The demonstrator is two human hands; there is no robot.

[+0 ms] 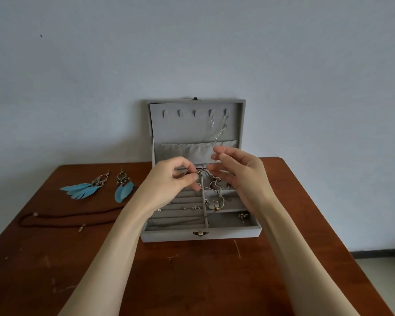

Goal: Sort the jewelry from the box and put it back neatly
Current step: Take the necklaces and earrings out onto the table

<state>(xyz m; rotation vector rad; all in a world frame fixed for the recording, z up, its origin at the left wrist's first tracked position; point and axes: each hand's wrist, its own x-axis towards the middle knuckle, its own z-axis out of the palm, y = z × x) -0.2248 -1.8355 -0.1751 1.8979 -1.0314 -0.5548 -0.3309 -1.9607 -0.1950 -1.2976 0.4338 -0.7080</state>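
Observation:
A grey jewelry box (201, 234) stands open at the table's middle, its lid upright against the wall. A thin silver necklace (218, 126) hangs from the lid's right hooks. My right hand (240, 172) pinches the lower end of that chain above the box. Over the tray, my left hand (176, 179) pinches a thin cord or chain (202, 173) that trails down into a tangle of jewelry (214, 197) in the right compartments. Small rings and studs (192, 208) sit in the ring rows. One small piece (243, 215) lies in the front right compartment.
Two blue feather earrings (82, 188) (123, 188) lie on the brown wooden table (192, 281) to the left of the box. A brown cord necklace (66, 216) lies in front of them. The wall is right behind the box. The table's right edge drops to the floor.

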